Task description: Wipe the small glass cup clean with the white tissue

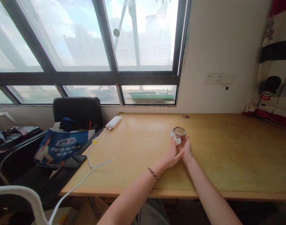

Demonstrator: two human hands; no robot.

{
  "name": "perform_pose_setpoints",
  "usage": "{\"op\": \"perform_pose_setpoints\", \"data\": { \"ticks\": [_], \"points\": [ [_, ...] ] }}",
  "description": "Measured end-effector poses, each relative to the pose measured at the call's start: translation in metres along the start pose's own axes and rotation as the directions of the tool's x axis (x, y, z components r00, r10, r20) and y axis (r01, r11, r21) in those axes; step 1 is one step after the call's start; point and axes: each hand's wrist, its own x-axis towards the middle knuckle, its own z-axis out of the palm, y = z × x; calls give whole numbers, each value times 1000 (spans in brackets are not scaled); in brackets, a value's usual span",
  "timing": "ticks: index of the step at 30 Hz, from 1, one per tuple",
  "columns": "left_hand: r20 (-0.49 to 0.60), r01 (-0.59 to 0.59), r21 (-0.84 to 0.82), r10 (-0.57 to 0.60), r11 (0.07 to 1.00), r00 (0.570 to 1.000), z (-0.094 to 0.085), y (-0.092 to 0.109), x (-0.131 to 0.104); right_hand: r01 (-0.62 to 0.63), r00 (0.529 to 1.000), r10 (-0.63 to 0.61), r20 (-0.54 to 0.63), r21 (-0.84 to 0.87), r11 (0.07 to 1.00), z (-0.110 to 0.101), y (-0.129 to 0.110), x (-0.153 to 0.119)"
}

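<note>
Both hands together over the surface (138,147). Right hand (187,147) grasping glass bowl (179,132) from below and the right side; left hand (173,153) grasping white tissue (175,137), pressed on bowl's left side. Bowl sits just beyond the fingertips, tilted or level unclear; can't tell if it touches the surface. Bracelet (153,173) on left wrist. Well left of hands: white power bank (114,122) with cable (103,163); farther left, blue bag (63,147) on black chair (77,109).
</note>
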Motion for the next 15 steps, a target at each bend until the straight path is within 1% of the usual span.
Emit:
{"op": "perform_pose_setpoints", "data": {
  "ticks": [3,7,11,14,15],
  "points": [
    [57,52,76,-57,996,997,2,-3,-3,-17,1000,17,-1,12,1000,0,-2,-2],
    [92,32,194,-51,980,994,-1,-1,-3,-9,1000,9,2,6,1000,0,-4,-3],
    [141,-54,329,7,943,990,-7,4,-1,-13,1000,13,-8,-42,999,0,-5,-4],
    [184,-162,415,92,895,979,-11,9,1,-95,995,94,-11,-117,989,-1,-3,-5],
    [187,-190,434,118,880,975,-12,10,2,-101,995,103,8,-138,985,-1,-2,-6]
  ]
}}
